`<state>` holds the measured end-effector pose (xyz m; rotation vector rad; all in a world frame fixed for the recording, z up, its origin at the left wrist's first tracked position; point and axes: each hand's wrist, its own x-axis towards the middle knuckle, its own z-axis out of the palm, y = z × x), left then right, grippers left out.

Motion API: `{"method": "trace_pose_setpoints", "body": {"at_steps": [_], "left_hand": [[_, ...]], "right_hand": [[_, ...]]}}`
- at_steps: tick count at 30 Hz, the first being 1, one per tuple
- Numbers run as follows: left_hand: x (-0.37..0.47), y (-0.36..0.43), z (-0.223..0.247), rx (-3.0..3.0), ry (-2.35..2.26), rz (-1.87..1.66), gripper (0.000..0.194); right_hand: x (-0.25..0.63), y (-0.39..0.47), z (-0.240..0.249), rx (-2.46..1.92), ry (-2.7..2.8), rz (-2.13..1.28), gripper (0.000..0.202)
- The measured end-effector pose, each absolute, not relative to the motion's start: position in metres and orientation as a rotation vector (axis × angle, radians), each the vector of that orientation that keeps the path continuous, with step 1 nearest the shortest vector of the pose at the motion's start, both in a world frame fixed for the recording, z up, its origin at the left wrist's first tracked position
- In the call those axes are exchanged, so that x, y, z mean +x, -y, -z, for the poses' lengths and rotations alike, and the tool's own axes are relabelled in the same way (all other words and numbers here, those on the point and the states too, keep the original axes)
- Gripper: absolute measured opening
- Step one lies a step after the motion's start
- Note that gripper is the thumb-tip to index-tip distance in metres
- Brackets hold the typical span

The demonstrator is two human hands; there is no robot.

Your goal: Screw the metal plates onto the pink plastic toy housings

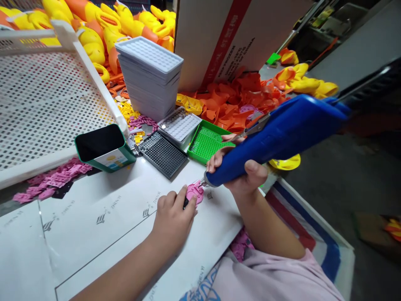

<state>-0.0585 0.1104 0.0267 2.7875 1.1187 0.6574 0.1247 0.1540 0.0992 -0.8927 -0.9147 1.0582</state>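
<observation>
My right hand (247, 175) is wrapped round a blue power screwdriver (257, 150), which slants down to the left. Its metal tip meets a round pink plastic part (194, 193) on the white work surface. The fingers of my left hand (175, 213) are closed on that part from the left, and a small black piece (186, 202) shows beside the fingertips. What the tip touches is too small to make out. Just beyond lie a black perforated tray (163, 154) and a green perforated tray (206, 144).
A green tin (103, 148) and a white mesh crate (46, 100) stand left. Behind are stacked white trays (148, 79), a carton (232, 37), orange parts (225, 100) and yellow duck-like pieces (125, 21). Pink parts (56, 177) lie left; a striped-lined bin (316, 225) sits right.
</observation>
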Motion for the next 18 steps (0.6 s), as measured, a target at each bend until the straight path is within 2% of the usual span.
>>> {"method": "trace_pose_setpoints", "body": {"at_steps": [7,11,18], "left_hand": [[-0.057,-0.109,-0.024,2.783,-1.127,-0.617,0.026],[-0.056,-0.110,-0.024,2.790,-1.121,-0.643,0.024],[-0.058,-0.118,-0.024,2.748,-1.035,-0.701,0.021]], "right_hand": [[0.121,-0.152,-0.086,-0.775,1.186,-1.065,0.042],[0.121,-0.153,-0.083,-0.764,1.189,-1.059,0.047],[0.124,-0.164,-0.106,-0.809,1.141,-1.153,0.042]]}}
